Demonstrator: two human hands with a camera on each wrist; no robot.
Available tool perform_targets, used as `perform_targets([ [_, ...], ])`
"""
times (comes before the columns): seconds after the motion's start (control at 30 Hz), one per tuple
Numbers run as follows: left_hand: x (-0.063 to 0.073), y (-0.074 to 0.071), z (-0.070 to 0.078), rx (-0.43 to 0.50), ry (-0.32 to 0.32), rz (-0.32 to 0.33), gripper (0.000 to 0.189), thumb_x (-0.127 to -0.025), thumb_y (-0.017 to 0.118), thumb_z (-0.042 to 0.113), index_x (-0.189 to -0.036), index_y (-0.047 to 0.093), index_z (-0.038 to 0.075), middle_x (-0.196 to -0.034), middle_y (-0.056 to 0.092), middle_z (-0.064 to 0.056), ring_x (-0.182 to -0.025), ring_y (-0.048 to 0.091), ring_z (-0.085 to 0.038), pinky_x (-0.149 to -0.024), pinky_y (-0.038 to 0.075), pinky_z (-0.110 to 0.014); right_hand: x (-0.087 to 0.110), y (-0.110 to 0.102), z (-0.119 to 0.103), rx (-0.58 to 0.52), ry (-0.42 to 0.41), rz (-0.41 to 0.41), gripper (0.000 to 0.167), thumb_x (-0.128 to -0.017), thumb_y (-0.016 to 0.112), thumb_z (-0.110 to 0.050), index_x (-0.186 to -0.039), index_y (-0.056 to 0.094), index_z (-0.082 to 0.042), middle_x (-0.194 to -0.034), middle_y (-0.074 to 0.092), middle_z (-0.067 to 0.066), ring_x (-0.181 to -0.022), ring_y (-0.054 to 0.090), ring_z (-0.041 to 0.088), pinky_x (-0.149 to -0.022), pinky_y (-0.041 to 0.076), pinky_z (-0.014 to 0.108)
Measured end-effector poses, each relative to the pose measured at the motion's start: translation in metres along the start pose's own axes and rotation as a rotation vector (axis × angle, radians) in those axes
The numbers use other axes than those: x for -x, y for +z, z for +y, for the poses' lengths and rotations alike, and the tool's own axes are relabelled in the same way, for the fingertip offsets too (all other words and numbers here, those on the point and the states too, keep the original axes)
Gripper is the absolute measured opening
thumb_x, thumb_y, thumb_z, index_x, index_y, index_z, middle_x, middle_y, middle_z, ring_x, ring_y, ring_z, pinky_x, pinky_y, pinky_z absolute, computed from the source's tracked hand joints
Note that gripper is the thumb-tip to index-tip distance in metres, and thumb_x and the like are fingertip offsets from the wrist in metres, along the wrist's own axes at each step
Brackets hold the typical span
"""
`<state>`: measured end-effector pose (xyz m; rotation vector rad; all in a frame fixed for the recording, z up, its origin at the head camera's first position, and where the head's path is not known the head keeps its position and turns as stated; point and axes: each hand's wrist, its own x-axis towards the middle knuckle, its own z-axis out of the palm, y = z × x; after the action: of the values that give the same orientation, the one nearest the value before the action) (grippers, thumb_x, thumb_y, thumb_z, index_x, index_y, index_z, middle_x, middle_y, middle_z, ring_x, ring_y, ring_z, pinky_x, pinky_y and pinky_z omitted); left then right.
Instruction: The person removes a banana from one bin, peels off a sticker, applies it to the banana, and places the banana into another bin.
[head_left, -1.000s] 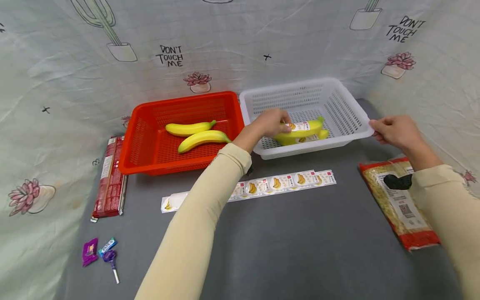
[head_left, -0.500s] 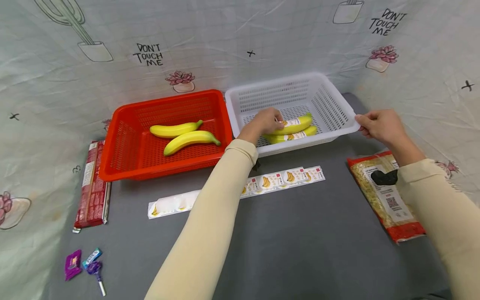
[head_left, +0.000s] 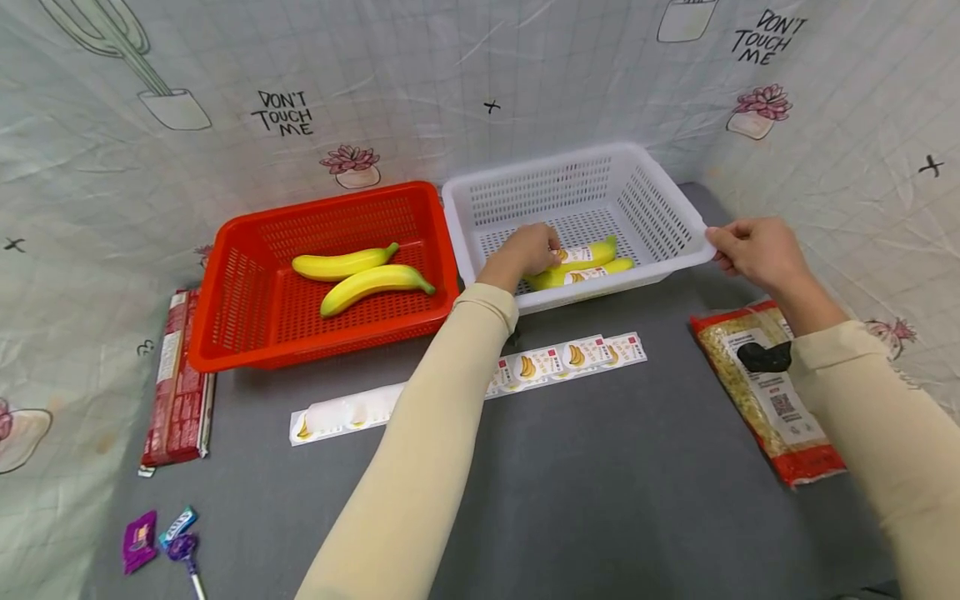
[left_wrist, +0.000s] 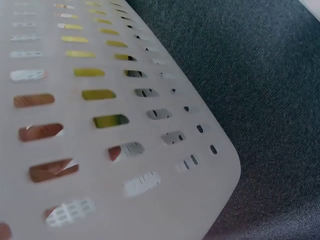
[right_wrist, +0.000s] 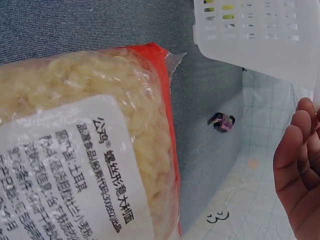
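My left hand (head_left: 531,248) reaches into the white basket (head_left: 540,169) and holds the left end of a labelled yellow banana (head_left: 602,251), its fingertips at the label. A second labelled banana (head_left: 618,267) lies beside it, nearer the front wall. In the left wrist view the basket's slotted wall (left_wrist: 165,200) covers most of the hand; yellow shows through the slots. My right hand (head_left: 761,252) pinches the basket's right corner rim between thumb and fingers. Two bananas without labels, one behind (head_left: 341,265) and one in front (head_left: 375,287), lie in the red basket (head_left: 322,208).
A strip of banana stickers (head_left: 528,367) lies before the baskets, partly under my left sleeve. A pasta bag (head_left: 738,354) lies below my right forearm. Red packets (head_left: 172,392) sit far left, with a purple sweet (head_left: 139,542) and a lollipop (head_left: 182,547) in front. A patterned cloth hangs behind.
My left hand has lowered the held banana onto the basket floor beside the other one. My right hand keeps its pinch on the corner. The head view has shifted right.
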<state>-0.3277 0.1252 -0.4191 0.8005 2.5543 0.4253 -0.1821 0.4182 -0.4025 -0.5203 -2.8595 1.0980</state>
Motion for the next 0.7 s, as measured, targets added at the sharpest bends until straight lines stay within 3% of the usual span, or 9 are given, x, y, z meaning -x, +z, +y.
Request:
perform_targets([
  [0.17,-0.001,0.000,0.001,-0.001,-0.009,-0.009,0.037,-0.105,0.057,0.028,-0.139,0.059,0.014,-0.142,0.058,-0.003,-0.111,0.052,-0.018,-0.101,0.044,-0.033,0.001,0.000,-0.002,-0.014,-0.006,0.005,0.061,-0.103,0.053,-0.045,-0.117,0.065,0.013,-0.070,0.063,-0.009,-0.062,0.059,0.005,-0.055,0.051,0.024],
  [0.4,0.008,-0.006,-0.007,0.028,-0.012,0.000,0.045,-0.105,0.056,0.031,-0.147,0.053,0.016,-0.153,0.052,-0.003,-0.127,0.051,-0.018,-0.110,0.043,-0.036,0.002,0.004,-0.005,-0.018,-0.007,0.003,0.061,-0.104,0.053,-0.045,-0.118,0.064,0.013,-0.071,0.063,-0.007,-0.062,0.059,0.005,-0.055,0.052,0.024],
  [0.57,0.026,-0.022,-0.021,0.032,-0.002,0.104,0.042,-0.108,0.049,0.029,-0.147,0.054,0.015,-0.152,0.053,-0.003,-0.136,0.052,-0.021,-0.114,0.042,-0.038,0.003,0.003,-0.005,-0.016,-0.009,-0.003,0.062,-0.104,0.053,-0.045,-0.120,0.063,0.014,-0.070,0.062,-0.011,-0.061,0.060,0.005,-0.056,0.052,0.023],
  [0.7,0.053,-0.043,-0.036,0.076,0.034,0.214,0.042,-0.108,0.046,0.027,-0.146,0.055,0.011,-0.150,0.056,-0.006,-0.131,0.056,-0.023,-0.113,0.045,-0.039,0.004,0.001,-0.003,-0.004,-0.012,-0.018,0.064,-0.104,0.051,-0.046,-0.122,0.062,0.015,-0.069,0.062,-0.013,-0.062,0.060,0.004,-0.056,0.052,0.024],
])
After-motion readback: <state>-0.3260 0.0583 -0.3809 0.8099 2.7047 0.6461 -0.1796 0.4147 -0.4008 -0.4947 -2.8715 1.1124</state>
